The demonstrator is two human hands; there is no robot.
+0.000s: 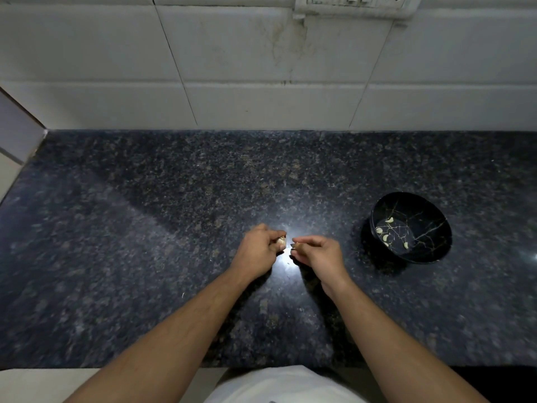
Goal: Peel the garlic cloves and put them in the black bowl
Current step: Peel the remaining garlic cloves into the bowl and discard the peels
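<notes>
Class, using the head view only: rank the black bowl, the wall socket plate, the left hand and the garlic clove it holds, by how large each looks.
1. Wall socket plate, although cut off by the frame.
2. Black bowl.
3. Left hand.
4. Garlic clove.

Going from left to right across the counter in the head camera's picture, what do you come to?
Left hand → garlic pinched in its fingers → right hand → black bowl holding peeled cloves, all on the dark granite counter.
</notes>
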